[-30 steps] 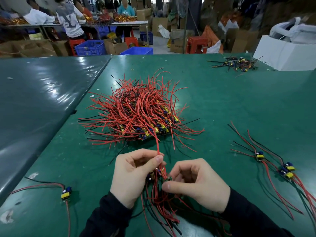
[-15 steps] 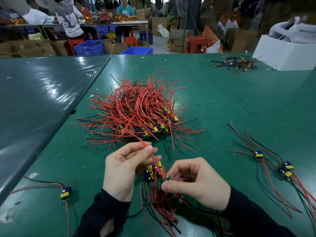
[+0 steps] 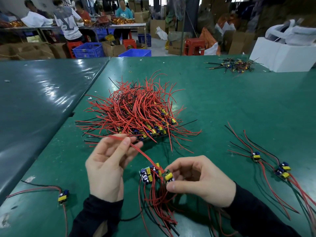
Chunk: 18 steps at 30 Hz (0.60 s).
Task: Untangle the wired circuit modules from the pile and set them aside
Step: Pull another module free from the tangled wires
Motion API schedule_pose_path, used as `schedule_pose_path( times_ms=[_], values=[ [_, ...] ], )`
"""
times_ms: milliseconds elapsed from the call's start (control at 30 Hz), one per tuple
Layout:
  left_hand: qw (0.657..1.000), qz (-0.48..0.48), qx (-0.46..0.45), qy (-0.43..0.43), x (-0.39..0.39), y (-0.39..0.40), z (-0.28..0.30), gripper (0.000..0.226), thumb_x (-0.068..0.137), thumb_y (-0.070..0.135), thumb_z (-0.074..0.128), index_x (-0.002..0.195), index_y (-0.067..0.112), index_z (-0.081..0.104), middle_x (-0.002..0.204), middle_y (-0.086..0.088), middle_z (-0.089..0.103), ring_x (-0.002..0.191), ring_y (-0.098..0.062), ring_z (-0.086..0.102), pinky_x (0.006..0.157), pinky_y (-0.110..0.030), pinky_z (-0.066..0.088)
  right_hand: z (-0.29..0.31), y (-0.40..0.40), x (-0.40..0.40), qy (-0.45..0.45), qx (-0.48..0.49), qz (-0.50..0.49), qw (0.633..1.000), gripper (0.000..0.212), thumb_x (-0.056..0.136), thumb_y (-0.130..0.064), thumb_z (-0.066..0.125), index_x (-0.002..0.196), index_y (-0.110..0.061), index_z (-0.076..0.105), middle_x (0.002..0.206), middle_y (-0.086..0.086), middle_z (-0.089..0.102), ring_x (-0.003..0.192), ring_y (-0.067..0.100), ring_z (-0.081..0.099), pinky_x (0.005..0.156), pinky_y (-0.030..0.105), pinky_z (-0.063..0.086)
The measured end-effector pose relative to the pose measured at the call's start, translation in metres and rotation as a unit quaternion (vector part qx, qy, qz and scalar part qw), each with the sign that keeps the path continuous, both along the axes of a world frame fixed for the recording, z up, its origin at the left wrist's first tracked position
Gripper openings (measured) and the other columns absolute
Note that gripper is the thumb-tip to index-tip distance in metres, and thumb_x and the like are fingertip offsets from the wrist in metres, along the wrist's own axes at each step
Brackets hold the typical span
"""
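Circuit modules (image 3: 150, 173) with yellow and blue parts hang bunched just left of my right hand (image 3: 200, 181), their red and black leads trailing down toward me over the green table (image 3: 222, 103). I see my right thumb and forefinger pinching one yellow-topped module (image 3: 168, 177) at the edge of that bunch. My left hand (image 3: 109, 166) is raised with the palm turned to me, fingers loosely bent, a single red wire (image 3: 136, 148) caught between thumb and fingers and running down to the bunch. Behind both hands sits the big pile (image 3: 136, 113) of red wires. Three separated modules (image 3: 271, 165) lie to the right; one more (image 3: 63, 196) lies at the left.
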<state>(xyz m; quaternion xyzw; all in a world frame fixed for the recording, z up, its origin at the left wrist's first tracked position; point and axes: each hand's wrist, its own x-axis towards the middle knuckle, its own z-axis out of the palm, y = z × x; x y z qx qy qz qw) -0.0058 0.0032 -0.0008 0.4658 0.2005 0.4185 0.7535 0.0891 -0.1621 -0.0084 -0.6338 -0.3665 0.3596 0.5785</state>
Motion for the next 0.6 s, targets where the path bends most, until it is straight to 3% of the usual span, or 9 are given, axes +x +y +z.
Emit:
schedule_pose_path(
  times_ms=[100, 200, 367, 433, 467, 533, 567, 600],
  values=[
    [0.998, 0.039, 0.021, -0.036, -0.003, 0.007, 0.003, 0.004, 0.074, 0.008, 0.063, 0.073, 0.011, 0.065, 0.071, -0.009, 0.073, 0.066, -0.021, 0.072, 0.065, -0.025, 0.058, 0.003, -0.004, 0.009, 0.010, 0.024, -0.028, 0.999, 0.026, 0.063, -0.013, 0.079, 0.087, -0.013, 0.071, 0.080, 0.001, 0.066, 0.068, 0.016, 0.056, 0.070, 0.024, 0.049],
    [0.999, 0.020, 0.008, -0.041, -0.006, 0.007, 0.002, 0.014, 0.073, 0.007, 0.062, 0.061, 0.014, 0.064, 0.068, -0.011, 0.072, 0.064, -0.025, 0.072, 0.063, -0.028, 0.058, 0.005, -0.005, 0.015, 0.009, 0.078, -0.082, 0.994, 0.028, 0.063, -0.013, 0.072, 0.091, -0.009, 0.069, 0.076, 0.001, 0.068, 0.064, 0.014, 0.061, 0.068, 0.020, 0.051],
    [0.998, -0.053, 0.032, 0.000, -0.010, 0.016, 0.002, 0.026, 0.076, 0.023, 0.058, 0.060, 0.008, 0.072, 0.062, -0.014, 0.070, 0.055, -0.027, 0.070, 0.056, -0.028, 0.058, 0.010, -0.013, 0.032, -0.059, 0.139, -0.209, 0.966, 0.015, 0.066, -0.012, 0.068, 0.081, -0.009, 0.072, 0.068, 0.007, 0.070, 0.059, 0.012, 0.060, 0.062, 0.017, 0.051],
    [0.990, -0.130, 0.056, -0.024, -0.013, 0.021, 0.001, 0.028, 0.075, 0.032, 0.064, 0.065, 0.008, 0.075, 0.063, -0.013, 0.071, 0.056, -0.025, 0.070, 0.057, -0.028, 0.058, 0.012, -0.017, 0.037, -0.068, 0.146, -0.219, 0.962, 0.012, 0.067, -0.012, 0.068, 0.077, -0.012, 0.073, 0.068, 0.006, 0.071, 0.060, 0.011, 0.061, 0.064, 0.016, 0.051],
    [0.973, -0.210, 0.079, -0.058, -0.015, 0.024, 0.003, 0.030, 0.077, 0.035, 0.066, 0.071, 0.008, 0.075, 0.069, -0.013, 0.072, 0.061, -0.026, 0.071, 0.062, -0.031, 0.058, 0.013, -0.020, 0.038, -0.079, 0.149, -0.221, 0.961, 0.011, 0.067, -0.012, 0.068, 0.077, -0.013, 0.073, 0.070, 0.004, 0.072, 0.061, 0.009, 0.062, 0.066, 0.015, 0.050],
    [0.886, -0.425, 0.105, -0.153, -0.016, 0.026, 0.007, 0.042, 0.091, 0.036, 0.055, 0.085, -0.002, 0.072, 0.083, -0.020, 0.072, 0.076, -0.034, 0.069, 0.075, -0.039, 0.056, 0.016, -0.026, 0.042, -0.133, 0.142, -0.201, 0.960, 0.007, 0.070, -0.014, 0.071, 0.077, -0.016, 0.074, 0.076, 0.000, 0.074, 0.070, 0.007, 0.065, 0.072, 0.015, 0.050],
    [0.836, -0.505, 0.094, -0.193, -0.017, 0.025, 0.009, 0.047, 0.095, 0.035, 0.049, 0.085, -0.007, 0.068, 0.084, -0.024, 0.070, 0.075, -0.037, 0.067, 0.077, -0.042, 0.055, 0.019, -0.029, 0.043, -0.168, 0.133, -0.174, 0.961, 0.005, 0.073, -0.015, 0.074, 0.077, -0.017, 0.075, 0.078, -0.001, 0.074, 0.073, 0.006, 0.066, 0.074, 0.014, 0.049],
    [0.818, -0.537, 0.075, -0.192, -0.018, 0.023, 0.011, 0.050, 0.095, 0.036, 0.047, 0.080, -0.009, 0.064, 0.077, -0.025, 0.067, 0.064, -0.036, 0.065, 0.070, -0.041, 0.056, 0.021, -0.033, 0.044, -0.197, 0.123, -0.139, 0.963, 0.007, 0.074, -0.015, 0.075, 0.079, -0.020, 0.075, 0.078, -0.003, 0.074, 0.074, 0.006, 0.066, 0.076, 0.014, 0.048]
  ],
)
